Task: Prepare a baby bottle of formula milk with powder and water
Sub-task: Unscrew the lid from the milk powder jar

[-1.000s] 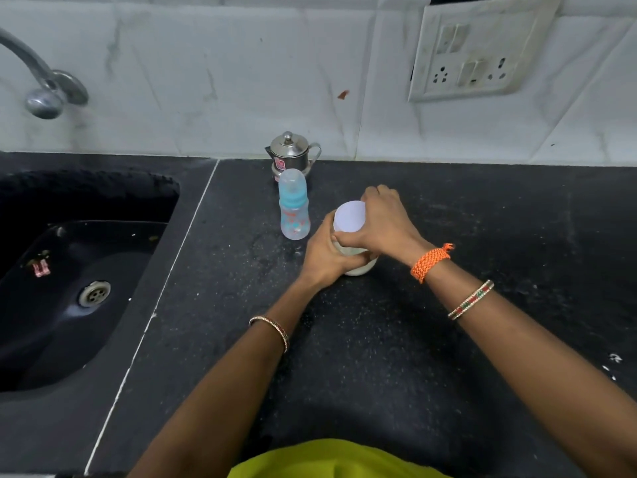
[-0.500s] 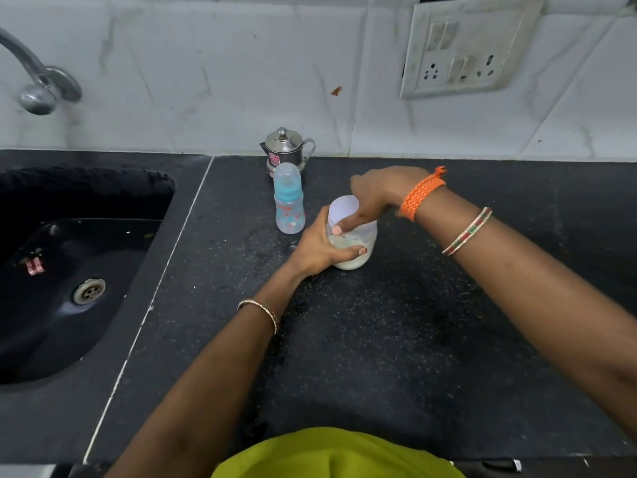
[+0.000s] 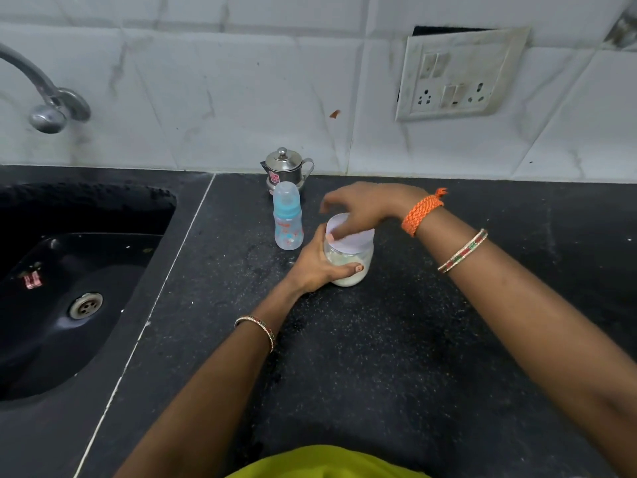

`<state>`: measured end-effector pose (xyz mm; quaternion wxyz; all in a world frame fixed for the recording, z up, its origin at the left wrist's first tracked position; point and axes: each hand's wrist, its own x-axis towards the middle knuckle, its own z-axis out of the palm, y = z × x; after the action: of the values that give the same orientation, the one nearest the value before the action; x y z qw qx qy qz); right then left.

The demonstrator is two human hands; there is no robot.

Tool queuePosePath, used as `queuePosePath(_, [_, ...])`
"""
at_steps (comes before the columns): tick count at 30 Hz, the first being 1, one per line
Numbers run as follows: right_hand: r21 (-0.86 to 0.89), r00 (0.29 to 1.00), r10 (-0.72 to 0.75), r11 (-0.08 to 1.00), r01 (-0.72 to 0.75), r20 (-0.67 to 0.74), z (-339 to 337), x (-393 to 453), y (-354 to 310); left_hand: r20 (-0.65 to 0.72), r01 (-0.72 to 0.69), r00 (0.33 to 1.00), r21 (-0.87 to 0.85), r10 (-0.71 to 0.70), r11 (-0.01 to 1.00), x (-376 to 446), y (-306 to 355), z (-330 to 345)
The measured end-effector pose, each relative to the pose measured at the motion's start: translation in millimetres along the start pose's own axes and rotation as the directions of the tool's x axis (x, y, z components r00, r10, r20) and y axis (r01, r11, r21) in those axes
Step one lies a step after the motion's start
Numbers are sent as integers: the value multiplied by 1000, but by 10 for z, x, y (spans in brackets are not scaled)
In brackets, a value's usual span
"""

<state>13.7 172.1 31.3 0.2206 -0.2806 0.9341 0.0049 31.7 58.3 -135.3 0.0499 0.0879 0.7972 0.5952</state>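
Observation:
A clear jar (image 3: 351,267) of white powder stands on the black counter (image 3: 379,339), capped by a pale lilac lid (image 3: 355,238). My left hand (image 3: 317,267) wraps the jar's left side, thumb across its front. My right hand (image 3: 365,207) reaches over from the right, fingers curled on the lid's near-left rim. A baby bottle (image 3: 287,217) with a blue collar and clear cap stands upright just left of the jar, apart from both hands.
A small lidded steel pot (image 3: 286,169) stands behind the bottle by the tiled wall. A black sink (image 3: 69,288) with a drain lies to the left, a tap (image 3: 44,98) above it. A socket panel (image 3: 458,74) is on the wall at right.
My right hand has turned on the lid, the wrist swinging up and to the right. The left hand keeps its hold on the jar. The camera view has shifted slightly.

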Motion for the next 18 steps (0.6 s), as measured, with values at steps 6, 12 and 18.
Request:
queuePosePath(6, [-192,960,260,942,-276,-106,128,-27,-60,-2,-1,1000,10,1,1000,7,-19,2])
queuePosePath(12, [-220,990,68,975,-40,122,-12,-5,4,8,13,1000,-16,-12,1000,15,-15,3])
queuePosePath(18, [-23,982,158,987,-161,-103,76,1,-64,17,4,1000,-1,-4,1000,11,-33,7])
